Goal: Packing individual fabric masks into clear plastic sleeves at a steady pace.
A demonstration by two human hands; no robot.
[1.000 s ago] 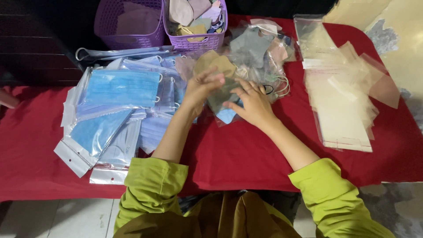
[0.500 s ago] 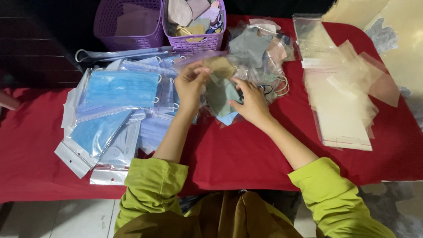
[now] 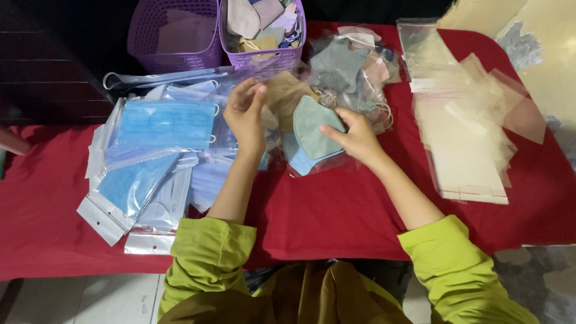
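Note:
My left hand (image 3: 246, 114) pinches a clear plastic sleeve holding a tan mask (image 3: 285, 96), lifted a little above the red table (image 3: 336, 210). My right hand (image 3: 354, 135) rests on a grey-green mask (image 3: 312, 126) that lies in plastic over a light blue mask (image 3: 297, 159). Both hands sit near the table's middle, just in front of the purple baskets.
Packed blue surgical masks (image 3: 162, 126) lie heaped at the left. Two purple baskets (image 3: 174, 36) stand at the back, one full of cloth masks. More bagged masks (image 3: 354, 66) pile behind my right hand. Empty clear sleeves (image 3: 462, 120) are stacked at the right.
My left hand has lifted the sleeved tan mask off the pile and moved it up and left. My right hand stays on the grey-green mask, now uncovered.

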